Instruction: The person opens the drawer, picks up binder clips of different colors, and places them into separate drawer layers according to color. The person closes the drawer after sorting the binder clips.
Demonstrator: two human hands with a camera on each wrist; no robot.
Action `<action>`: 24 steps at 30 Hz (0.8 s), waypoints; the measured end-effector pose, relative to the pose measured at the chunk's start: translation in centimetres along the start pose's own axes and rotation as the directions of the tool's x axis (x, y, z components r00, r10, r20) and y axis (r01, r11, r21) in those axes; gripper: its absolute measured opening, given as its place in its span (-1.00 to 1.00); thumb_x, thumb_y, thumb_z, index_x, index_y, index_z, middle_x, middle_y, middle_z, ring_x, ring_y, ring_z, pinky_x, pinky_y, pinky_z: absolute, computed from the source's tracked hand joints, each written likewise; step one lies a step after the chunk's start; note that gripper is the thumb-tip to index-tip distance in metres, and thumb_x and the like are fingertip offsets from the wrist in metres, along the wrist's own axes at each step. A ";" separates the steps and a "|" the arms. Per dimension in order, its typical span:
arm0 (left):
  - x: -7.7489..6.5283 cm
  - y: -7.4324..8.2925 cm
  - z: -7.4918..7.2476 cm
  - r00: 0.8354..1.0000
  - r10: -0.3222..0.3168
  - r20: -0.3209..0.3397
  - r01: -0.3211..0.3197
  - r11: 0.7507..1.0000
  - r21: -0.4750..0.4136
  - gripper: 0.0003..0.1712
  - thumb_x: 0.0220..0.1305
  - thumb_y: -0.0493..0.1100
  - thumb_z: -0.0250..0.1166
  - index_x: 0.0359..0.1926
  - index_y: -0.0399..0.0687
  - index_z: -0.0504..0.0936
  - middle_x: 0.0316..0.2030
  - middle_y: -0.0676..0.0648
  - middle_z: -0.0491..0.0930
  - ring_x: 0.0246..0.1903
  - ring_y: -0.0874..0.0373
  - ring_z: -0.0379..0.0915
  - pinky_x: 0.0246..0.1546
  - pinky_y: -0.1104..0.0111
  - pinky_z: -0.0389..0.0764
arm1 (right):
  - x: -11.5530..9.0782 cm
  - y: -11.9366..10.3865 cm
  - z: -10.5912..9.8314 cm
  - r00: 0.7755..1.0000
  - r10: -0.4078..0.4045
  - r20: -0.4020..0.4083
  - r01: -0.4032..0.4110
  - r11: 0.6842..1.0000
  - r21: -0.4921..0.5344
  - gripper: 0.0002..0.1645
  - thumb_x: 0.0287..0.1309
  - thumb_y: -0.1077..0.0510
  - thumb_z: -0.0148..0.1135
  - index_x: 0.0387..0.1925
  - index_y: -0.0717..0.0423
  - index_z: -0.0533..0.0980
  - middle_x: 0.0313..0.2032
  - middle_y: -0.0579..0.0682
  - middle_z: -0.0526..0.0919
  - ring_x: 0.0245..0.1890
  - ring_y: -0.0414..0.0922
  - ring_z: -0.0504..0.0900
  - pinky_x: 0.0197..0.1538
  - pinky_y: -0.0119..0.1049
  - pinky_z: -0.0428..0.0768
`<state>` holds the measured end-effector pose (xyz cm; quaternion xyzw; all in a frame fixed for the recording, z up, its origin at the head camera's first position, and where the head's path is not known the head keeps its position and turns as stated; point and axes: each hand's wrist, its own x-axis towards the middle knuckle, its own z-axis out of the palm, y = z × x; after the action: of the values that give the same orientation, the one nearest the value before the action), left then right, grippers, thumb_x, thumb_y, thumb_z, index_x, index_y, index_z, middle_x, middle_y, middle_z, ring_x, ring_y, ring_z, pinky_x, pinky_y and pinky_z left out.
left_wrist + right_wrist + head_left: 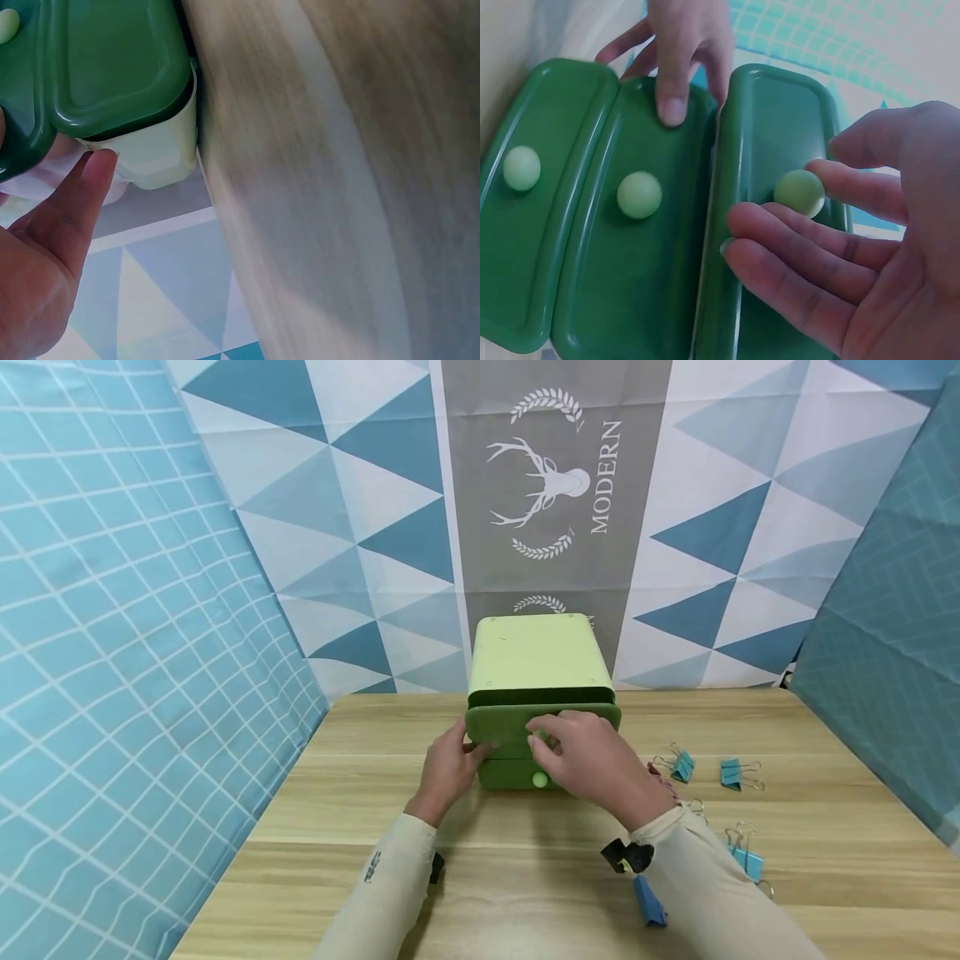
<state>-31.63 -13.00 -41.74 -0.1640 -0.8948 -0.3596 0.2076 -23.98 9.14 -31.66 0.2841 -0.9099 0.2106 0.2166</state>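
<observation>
A pale green desktop drawer box (536,652) stands on the table with dark green drawer fronts and round light green knobs. Its top drawer (491,725) is pulled slightly forward, leaving a dark gap under the lid. My left hand (447,770) grips the box's left side, with its thumb pressed on the middle drawer (592,262). At the top drawer's knob (800,193) is my right hand (588,758). Its loosely bent fingers lie beside the knob, while the thumb stands apart from it. The bottom drawer (504,774) sits closed below.
Several teal binder clips (683,767) lie on the wooden table (360,827) to the right. A blue clip (649,902) lies beside my right sleeve, and some reddish clips are partly hidden behind that forearm. Patterned cloth (390,527) hangs behind the box.
</observation>
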 end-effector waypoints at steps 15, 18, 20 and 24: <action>0.0 -0.5 0.4 0.992 0.079 -0.099 -0.049 0.960 0.275 -0.78 0.15 -0.19 0.12 -0.15 0.05 0.46 -0.43 -0.02 0.53 -0.48 0.00 0.51 -0.56 0.11 0.49 | -3.4 -2.8 -0.9 0.998 -0.067 0.017 0.068 0.993 -0.098 -0.67 0.21 -0.10 0.09 -0.10 -0.13 0.63 -0.45 -0.23 0.59 -0.61 -0.44 0.39 -0.52 -0.45 0.43; 0.0 -0.6 0.6 0.991 0.082 -0.109 -0.051 0.964 0.259 -0.75 0.13 -0.17 0.13 -0.12 0.07 0.45 -0.41 -0.03 0.54 -0.46 -0.02 0.52 -0.55 0.08 0.49 | -3.9 -3.0 -0.8 0.999 -0.051 0.018 0.053 0.991 -0.122 -0.65 0.21 -0.13 0.07 -0.08 -0.15 0.62 -0.41 -0.23 0.59 -0.59 -0.40 0.40 -0.53 -0.45 0.41; -0.1 -0.6 0.7 0.991 0.083 -0.109 -0.053 0.967 0.249 -0.71 0.12 -0.17 0.12 -0.08 0.08 0.44 -0.38 -0.04 0.55 -0.44 -0.04 0.52 -0.54 0.06 0.49 | -4.2 -3.2 -0.8 0.999 -0.043 0.016 0.044 0.991 -0.126 -0.65 0.20 -0.13 0.09 -0.07 -0.15 0.62 -0.41 -0.22 0.58 -0.61 -0.38 0.39 -0.56 -0.46 0.38; -0.2 -0.5 0.8 0.989 0.098 -0.113 -0.071 0.972 0.224 -0.67 0.11 -0.17 0.09 -0.05 0.07 0.44 -0.44 -0.05 0.52 -0.49 -0.01 0.49 -0.58 0.09 0.46 | -4.8 -3.5 -0.7 0.999 -0.042 -0.006 0.041 0.993 -0.112 -0.67 0.18 -0.11 0.13 -0.08 -0.15 0.63 -0.39 -0.21 0.59 -0.59 -0.35 0.42 -0.55 -0.44 0.39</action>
<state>-31.90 -12.83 -42.61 -0.1554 -0.9066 -0.2588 0.2947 -18.10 8.95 -32.69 0.2893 -0.9134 0.1558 0.2403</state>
